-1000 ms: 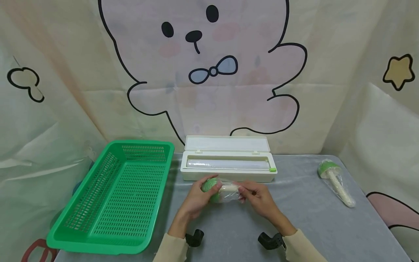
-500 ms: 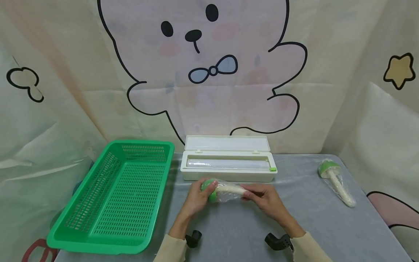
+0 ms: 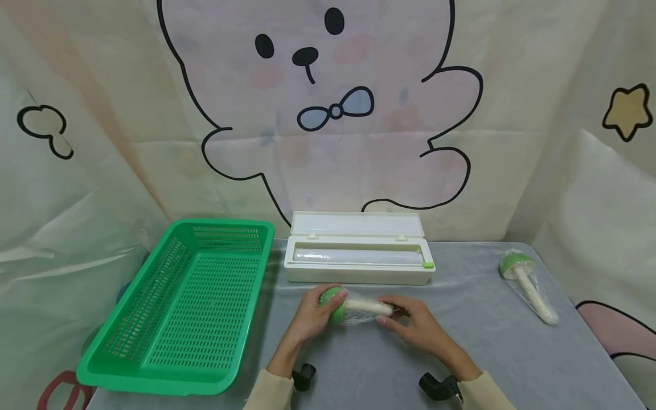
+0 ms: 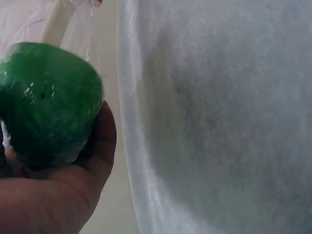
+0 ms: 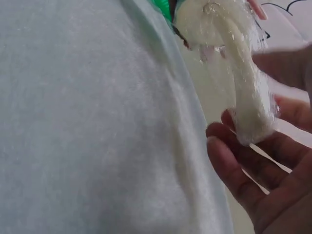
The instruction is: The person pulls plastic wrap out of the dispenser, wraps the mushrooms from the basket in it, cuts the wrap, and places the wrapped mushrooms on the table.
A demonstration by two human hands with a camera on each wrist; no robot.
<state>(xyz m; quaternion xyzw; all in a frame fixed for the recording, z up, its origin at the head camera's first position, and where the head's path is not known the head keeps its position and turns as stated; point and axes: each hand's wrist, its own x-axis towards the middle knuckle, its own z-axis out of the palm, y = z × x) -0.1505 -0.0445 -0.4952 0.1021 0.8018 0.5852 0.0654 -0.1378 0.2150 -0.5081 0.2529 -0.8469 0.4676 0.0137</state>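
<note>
A mushroom with a green cap and a pale stem, wrapped in clear plastic film (image 3: 361, 307), is held above the table in front of the white box. My left hand (image 3: 312, 313) grips it by the cap; in the left wrist view the fingers curl round the green cap (image 4: 53, 102). Around the stem's free end is my right hand (image 3: 417, 324), fingers spread loosely on either side. The right wrist view has the stem (image 5: 243, 78) between those fingers, and whether they touch it is hard to tell. A second wrapped mushroom (image 3: 525, 285) lies at the table's right.
A long white cling film box (image 3: 359, 275) with its lid raised stands at the back; a clear film roll (image 3: 359, 257) lies inside. To the left is a green slotted basket (image 3: 195, 319). The grey cloth (image 3: 487, 353) covers the table, and a printed curtain (image 3: 389, 165) hangs behind.
The wrapped mushroom has come slightly down and towards me. My right hand, earlier pinching the film and stem end, has moved a little right and its fingers have loosened.
</note>
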